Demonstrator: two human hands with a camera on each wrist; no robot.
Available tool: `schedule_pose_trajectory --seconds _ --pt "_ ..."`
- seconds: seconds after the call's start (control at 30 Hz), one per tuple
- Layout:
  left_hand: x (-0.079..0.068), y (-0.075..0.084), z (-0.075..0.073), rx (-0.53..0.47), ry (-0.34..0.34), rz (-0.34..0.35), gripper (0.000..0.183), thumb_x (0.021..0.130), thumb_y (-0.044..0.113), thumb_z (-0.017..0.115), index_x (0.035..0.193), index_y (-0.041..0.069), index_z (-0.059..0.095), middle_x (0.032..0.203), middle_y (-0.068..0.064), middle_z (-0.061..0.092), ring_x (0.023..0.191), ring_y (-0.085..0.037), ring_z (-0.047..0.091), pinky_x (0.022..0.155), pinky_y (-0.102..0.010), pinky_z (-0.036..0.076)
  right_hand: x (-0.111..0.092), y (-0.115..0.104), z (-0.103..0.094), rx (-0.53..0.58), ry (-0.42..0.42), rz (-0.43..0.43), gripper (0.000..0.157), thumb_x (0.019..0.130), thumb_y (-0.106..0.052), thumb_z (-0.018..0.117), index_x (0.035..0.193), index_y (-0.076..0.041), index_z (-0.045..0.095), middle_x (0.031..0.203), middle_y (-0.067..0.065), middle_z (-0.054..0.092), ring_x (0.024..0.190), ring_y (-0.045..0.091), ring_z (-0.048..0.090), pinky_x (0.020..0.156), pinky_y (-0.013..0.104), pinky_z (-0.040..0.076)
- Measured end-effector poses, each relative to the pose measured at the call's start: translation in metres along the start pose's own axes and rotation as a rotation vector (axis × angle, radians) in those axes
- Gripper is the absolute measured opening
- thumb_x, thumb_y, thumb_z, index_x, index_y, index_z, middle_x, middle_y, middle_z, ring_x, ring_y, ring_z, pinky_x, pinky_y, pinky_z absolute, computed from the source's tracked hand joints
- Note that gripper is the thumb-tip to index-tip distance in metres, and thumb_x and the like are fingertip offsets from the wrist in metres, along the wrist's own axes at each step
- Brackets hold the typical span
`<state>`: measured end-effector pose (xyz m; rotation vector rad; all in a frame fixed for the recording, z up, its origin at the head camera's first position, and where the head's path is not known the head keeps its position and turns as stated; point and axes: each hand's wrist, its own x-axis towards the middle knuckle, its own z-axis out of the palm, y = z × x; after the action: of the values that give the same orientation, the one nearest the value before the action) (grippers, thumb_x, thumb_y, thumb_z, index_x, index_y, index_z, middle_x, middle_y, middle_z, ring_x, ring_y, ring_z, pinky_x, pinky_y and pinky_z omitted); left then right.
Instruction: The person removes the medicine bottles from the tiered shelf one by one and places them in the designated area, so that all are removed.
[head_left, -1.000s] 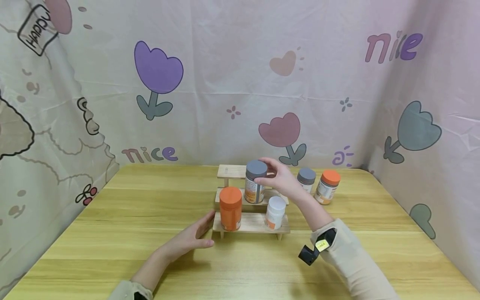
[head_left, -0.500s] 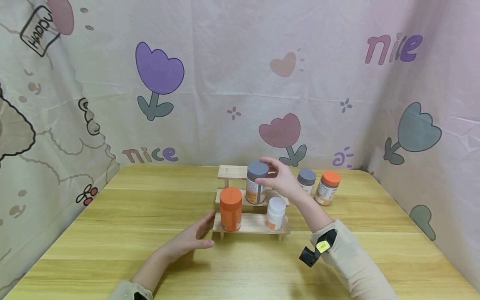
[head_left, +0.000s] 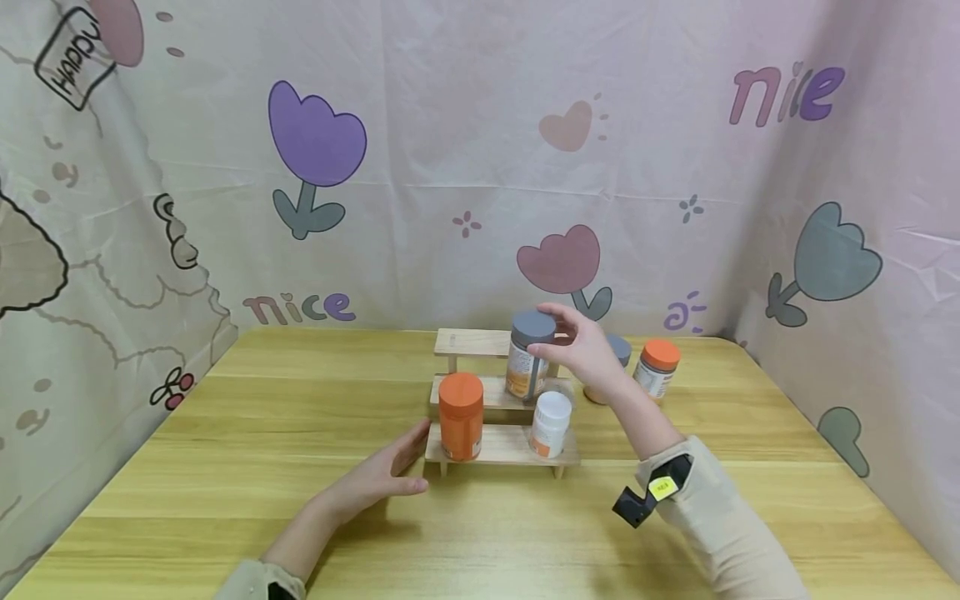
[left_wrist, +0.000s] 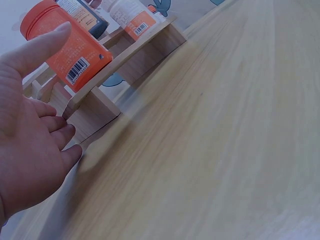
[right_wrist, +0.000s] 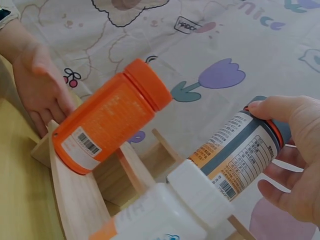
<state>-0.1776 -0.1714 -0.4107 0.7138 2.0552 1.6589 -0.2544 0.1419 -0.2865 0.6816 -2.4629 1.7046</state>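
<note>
My right hand (head_left: 588, 354) grips a grey-lidded supplement bottle (head_left: 528, 367) near its lid, thumb on the near side. The bottle is over the middle tier of a small three-tier wooden display rack (head_left: 498, 450); whether its base touches the wood I cannot tell. On the bottom tier stand an orange bottle (head_left: 461, 417) at the left and a smaller white bottle (head_left: 551, 425) at the right. Beside the rack's left end is my left hand (head_left: 375, 479), thumb apart and fingers extended. In the left wrist view its fingertips (left_wrist: 72, 152) lie close to the rack's end; contact is unclear.
Behind my right forearm, another grey-lidded bottle (head_left: 619, 350) stands on the wooden table (head_left: 300, 392), partly hidden. To its right is an orange-lidded bottle (head_left: 655, 375). A printed cloth (head_left: 435, 150) hangs around the back and sides.
My right hand has moved right and slightly up in the head view with the grey-lidded bottle. It now covers more of the bottle behind. My left hand has stayed in place.
</note>
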Motion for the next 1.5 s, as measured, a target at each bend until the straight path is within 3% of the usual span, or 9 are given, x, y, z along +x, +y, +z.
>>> schedule_pose_trajectory --seconds 0.23,0.5,0.9,1.07,1.3,1.5 --pt "0.001 -0.001 -0.001 0.011 0.005 0.0 0.089 0.089 0.021 0.061 0.147 -0.001 -0.003 0.153 -0.018 -0.002 0.139 -0.034 0.006 0.112 -0.046 0.01 -0.002 0.001 -0.011 0.01 0.035 0.019 0.061 0.081 -0.011 0.07 0.137 -0.007 0.043 0.125 0.017 0.052 0.11 0.032 0.052 0.087 0.038 0.049" --pt "0.0 -0.002 -0.002 0.014 0.006 -0.002 0.089 0.089 0.021 0.061 0.147 -0.001 -0.003 0.153 -0.018 -0.002 0.139 -0.035 0.006 0.111 -0.046 0.01 -0.007 0.006 -0.022 0.021 0.054 0.041 0.062 0.084 -0.011 0.068 0.138 -0.005 0.04 0.127 0.019 0.048 0.115 0.033 0.049 0.096 0.044 0.043" --pt "0.0 -0.003 -0.001 0.002 0.005 -0.001 0.088 0.09 0.019 0.06 0.147 -0.001 -0.003 0.153 -0.019 -0.002 0.139 -0.036 0.005 0.111 -0.046 0.009 -0.02 0.015 -0.046 0.001 0.127 0.102 0.064 0.084 -0.017 0.069 0.14 -0.008 0.039 0.126 0.019 0.049 0.114 0.034 0.049 0.094 0.045 0.042" --pt "0.0 -0.002 -0.001 0.005 0.005 0.006 0.088 0.09 0.019 0.06 0.147 -0.001 -0.003 0.153 -0.019 -0.002 0.139 -0.035 0.006 0.111 -0.046 0.01 -0.027 0.019 -0.057 0.009 0.153 0.095 0.064 0.084 -0.012 0.067 0.14 -0.004 0.037 0.127 0.021 0.047 0.114 0.031 0.048 0.093 0.037 0.043" --pt "0.0 -0.002 -0.001 0.001 0.005 0.006 0.088 0.089 0.019 0.061 0.147 -0.002 -0.003 0.153 -0.019 -0.002 0.139 -0.035 0.006 0.111 -0.047 0.01 -0.039 0.027 -0.073 -0.035 0.198 0.089 0.064 0.085 -0.013 0.067 0.14 -0.001 0.036 0.128 0.017 0.047 0.109 0.014 0.049 0.092 0.026 0.04" --pt "0.001 -0.002 -0.001 -0.005 0.001 0.007 0.089 0.089 0.02 0.061 0.147 -0.001 -0.003 0.153 -0.019 -0.002 0.139 -0.035 0.005 0.111 -0.046 0.009 -0.052 0.034 -0.087 -0.04 0.242 0.073 0.062 0.085 -0.013 0.067 0.138 -0.001 0.039 0.118 -0.002 0.05 0.103 0.003 0.049 0.085 0.014 0.042"
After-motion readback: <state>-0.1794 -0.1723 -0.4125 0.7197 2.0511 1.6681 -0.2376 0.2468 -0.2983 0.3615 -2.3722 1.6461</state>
